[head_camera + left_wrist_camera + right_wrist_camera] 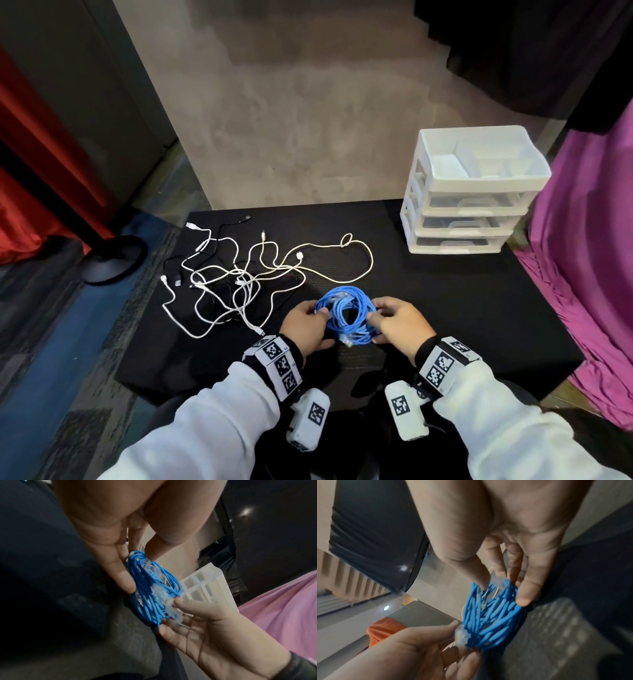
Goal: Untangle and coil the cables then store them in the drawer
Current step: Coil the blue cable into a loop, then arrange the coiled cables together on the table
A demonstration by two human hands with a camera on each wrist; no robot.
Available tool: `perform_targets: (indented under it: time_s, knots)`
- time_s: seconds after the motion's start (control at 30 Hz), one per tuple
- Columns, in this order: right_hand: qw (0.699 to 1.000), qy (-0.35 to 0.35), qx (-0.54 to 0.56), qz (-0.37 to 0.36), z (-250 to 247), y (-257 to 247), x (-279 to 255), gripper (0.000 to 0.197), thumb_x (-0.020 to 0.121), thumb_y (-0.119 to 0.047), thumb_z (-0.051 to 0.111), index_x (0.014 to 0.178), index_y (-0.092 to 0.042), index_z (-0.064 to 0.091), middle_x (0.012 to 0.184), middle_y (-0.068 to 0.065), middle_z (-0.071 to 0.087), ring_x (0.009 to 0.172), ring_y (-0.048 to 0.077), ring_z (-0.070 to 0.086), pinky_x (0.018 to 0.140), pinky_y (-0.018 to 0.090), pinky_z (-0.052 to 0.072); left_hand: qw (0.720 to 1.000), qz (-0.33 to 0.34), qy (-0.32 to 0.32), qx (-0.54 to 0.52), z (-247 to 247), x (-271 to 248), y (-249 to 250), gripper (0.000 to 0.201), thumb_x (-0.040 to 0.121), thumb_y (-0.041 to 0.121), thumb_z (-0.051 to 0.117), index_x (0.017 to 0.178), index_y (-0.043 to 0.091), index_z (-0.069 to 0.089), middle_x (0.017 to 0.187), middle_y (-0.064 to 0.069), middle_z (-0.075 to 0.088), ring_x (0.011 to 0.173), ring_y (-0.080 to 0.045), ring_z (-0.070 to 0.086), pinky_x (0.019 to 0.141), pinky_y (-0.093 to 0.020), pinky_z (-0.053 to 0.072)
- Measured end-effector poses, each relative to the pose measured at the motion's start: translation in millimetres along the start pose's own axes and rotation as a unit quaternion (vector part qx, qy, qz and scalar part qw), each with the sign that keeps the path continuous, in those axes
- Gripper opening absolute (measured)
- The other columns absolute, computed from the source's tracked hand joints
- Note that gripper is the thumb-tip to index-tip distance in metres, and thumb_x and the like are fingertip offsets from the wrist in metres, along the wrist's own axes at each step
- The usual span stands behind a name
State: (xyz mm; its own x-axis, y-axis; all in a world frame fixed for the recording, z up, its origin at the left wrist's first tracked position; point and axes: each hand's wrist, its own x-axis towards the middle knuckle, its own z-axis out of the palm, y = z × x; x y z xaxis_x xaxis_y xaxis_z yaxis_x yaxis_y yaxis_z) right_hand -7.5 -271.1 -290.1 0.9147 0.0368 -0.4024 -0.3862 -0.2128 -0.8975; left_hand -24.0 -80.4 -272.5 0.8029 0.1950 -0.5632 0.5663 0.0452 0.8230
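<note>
Here, hands: both meet over the near middle of the tabletop (462, 308), each gripping one side of the same coil.
Left hand (306, 325): thumb and fingers curled in, pinching the coil's left side; the left wrist view shows the thumb tip and a finger (123, 577) pressing the strands from either side.
Right hand (399, 325): fingers and thumb closed on the coil's right side; in the left wrist view its fingertips touch a clear plug (163, 595) at the bundle's edge.
Blue cable (346, 317): wound into a loose round coil of many loops, held between the two hands at or just above the black surface; whether it rests there, I cannot tell. Several clear plugs show among the strands.
Tangle of white and black cables (236, 281): lies spread toward the left edge of the tabletop, just beside the left hand, with one white strand looping out toward the middle.
Drawer unit (472, 192): white plastic, three closed clear-fronted drawers under an open top tray, standing at the far right corner, well apart from the hands.
</note>
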Motion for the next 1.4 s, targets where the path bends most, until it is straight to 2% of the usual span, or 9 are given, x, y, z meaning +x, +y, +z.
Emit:
perform_targets:
  time_s: [0.13, 0.2, 0.37, 0.67, 0.87, 1.0, 1.17, 1.3, 1.4]
  knots:
    - [0.996, -0.046, 0.074, -0.030, 13, -5, -5, 0.034, 0.098, -0.012, 0.070, 0.130, -0.020, 0.062, 0.090, -0.002, 0.064, 0.086, 0.013, 0.066, 0.086, 0.036, 0.063, 0.991, 0.048, 0.072, 0.106, -34, 7, -2, 0.043, 0.097, 0.033, 0.061, 0.137, 0.016, 0.057, 0.122, -0.008, 0.066, 0.100, -0.024, 0.067, 0.075, -0.047, 0.064]
    - [0.998, -0.021, 0.060, -0.030, 15, -5, -5, 0.027, 0.098, -0.014, 0.069, 0.125, -0.018, 0.066, 0.090, -0.001, 0.062, 0.091, 0.013, 0.065, 0.075, 0.032, 0.061, 0.971, 0.079, 0.097, 0.205, -55, 7, -2, 0.060, 0.091, 0.047, 0.062, 0.141, 0.015, 0.055, 0.123, -0.007, 0.068, 0.100, -0.025, 0.070, 0.081, -0.047, 0.063]
    - [0.999, 0.009, 0.030, -0.018, 8, 2, -8, 0.010, 0.101, -0.017, 0.064, 0.107, -0.018, 0.072, 0.093, 0.002, 0.064, 0.086, 0.011, 0.065, 0.068, 0.027, 0.054, 0.907, 0.185, 0.211, 0.313, -101, 7, 8, 0.038, 0.087, 0.049, 0.059, 0.113, 0.023, 0.071, 0.091, 0.004, 0.074, 0.081, -0.017, 0.071, 0.082, -0.031, 0.058]
    - [1.000, 0.003, 0.005, -0.016, 6, 6, -29, 0.015, 0.102, -0.012, 0.058, 0.104, -0.012, 0.073, 0.096, 0.002, 0.074, 0.085, 0.012, 0.065, 0.069, 0.024, 0.053, 0.906, 0.160, 0.326, 0.218, -125, 20, 9, 0.053, 0.085, 0.026, 0.077, 0.127, 0.018, 0.046, 0.125, -0.006, 0.043, 0.083, -0.027, 0.057, 0.082, -0.036, 0.045]
    - [0.999, 0.009, -0.014, -0.028, 4, 1, -34, 0.018, 0.104, -0.013, 0.057, 0.101, -0.015, 0.074, 0.097, 0.004, 0.075, 0.082, 0.011, 0.066, 0.068, 0.023, 0.053, 0.911, 0.178, 0.265, 0.262, -139, 19, 13, 0.021, 0.097, 0.037, 0.060, 0.089, 0.020, 0.068, 0.076, 0.006, 0.065, 0.086, -0.024, 0.066, 0.073, -0.029, 0.043]
    - [0.985, 0.029, -0.066, -0.155, 14, -20, -36, 0.021, 0.100, -0.014, 0.064, 0.102, -0.032, 0.074, 0.096, 0.000, 0.074, 0.085, 0.013, 0.069, 0.081, 0.030, 0.055, 0.897, 0.335, 0.211, 0.196, -124, -10, 36, 0.018, 0.099, 0.038, 0.062, 0.099, 0.025, 0.074, 0.090, 0.012, 0.072, 0.091, -0.005, 0.065, 0.083, -0.022, 0.049]
    - [0.933, -0.075, -0.109, -0.334, 45, -91, -59, 0.067, 0.095, -0.014, 0.072, 0.149, -0.044, 0.046, 0.139, -0.019, 0.051, 0.091, 0.010, 0.070, 0.088, 0.019, 0.055, 0.856, 0.467, 0.005, 0.221, -87, -67, 82, 0.018, 0.101, 0.031, 0.060, 0.105, 0.021, 0.076, 0.099, 0.010, 0.075, 0.096, -0.010, 0.068, 0.087, -0.027, 0.053]
    - [0.905, -0.034, -0.171, -0.389, 44, -135, -52, 0.005, 0.101, -0.026, 0.065, 0.101, -0.029, 0.069, 0.092, -0.008, 0.071, 0.086, 0.011, 0.067, 0.087, 0.044, 0.055, 0.856, 0.470, -0.064, 0.207, -84, -94, 106, 0.021, 0.104, 0.029, 0.056, 0.101, 0.022, 0.076, 0.094, 0.004, 0.075, 0.092, -0.014, 0.070, 0.088, -0.031, 0.053]
    - [0.879, 0.067, -0.187, -0.433, 17, -158, -39, 0.012, 0.099, -0.033, 0.065, 0.092, -0.030, 0.073, 0.083, -0.014, 0.070, 0.088, 0.015, 0.065, 0.090, 0.045, 0.052, 0.862, 0.445, -0.048, 0.238, -99, -98, 108, 0.026, 0.104, 0.039, 0.050, 0.096, 0.029, 0.073, 0.075, -0.013, 0.066, 0.070, -0.029, 0.060, 0.070, -0.040, 0.050]
